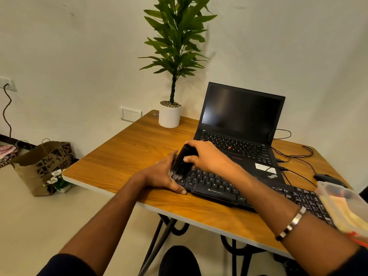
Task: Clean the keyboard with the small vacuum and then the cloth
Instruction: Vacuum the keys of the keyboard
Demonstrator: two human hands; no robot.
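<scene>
A black external keyboard lies on the wooden table in front of an open laptop. My right hand grips a small black vacuum, tilted, with its brush end down on the keyboard's left keys. My left hand rests at the keyboard's left end, thumb along its front edge and fingers up against the vacuum's side. My right forearm covers the keyboard's middle. A yellow cloth sits inside a clear bag at the right edge.
An open black laptop stands behind the keyboard. A potted plant is at the table's far edge. A black mouse and cables lie at the right. A paper bag stands on the floor at left.
</scene>
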